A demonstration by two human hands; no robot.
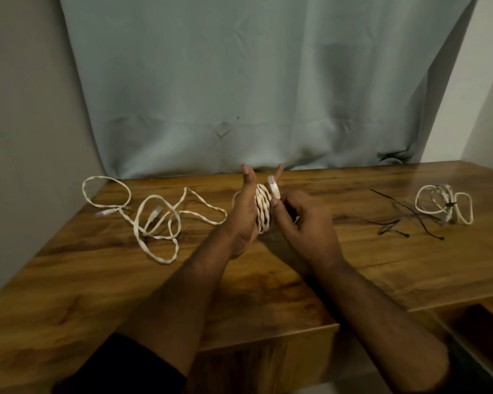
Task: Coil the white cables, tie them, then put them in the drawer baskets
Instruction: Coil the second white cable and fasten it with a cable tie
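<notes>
A white cable coil is wound around my left hand, whose fingers stand straight and upright above the table middle. My right hand pinches the cable's end, and its plug sticks up beside the coil. A loose white cable lies in tangled loops on the wooden table at the left. A coiled and tied white cable rests at the right.
Several black ties lie scattered on the table between my right hand and the tied coil. A grey-blue cloth hangs behind the table. An open gap shows below the table edge at bottom right.
</notes>
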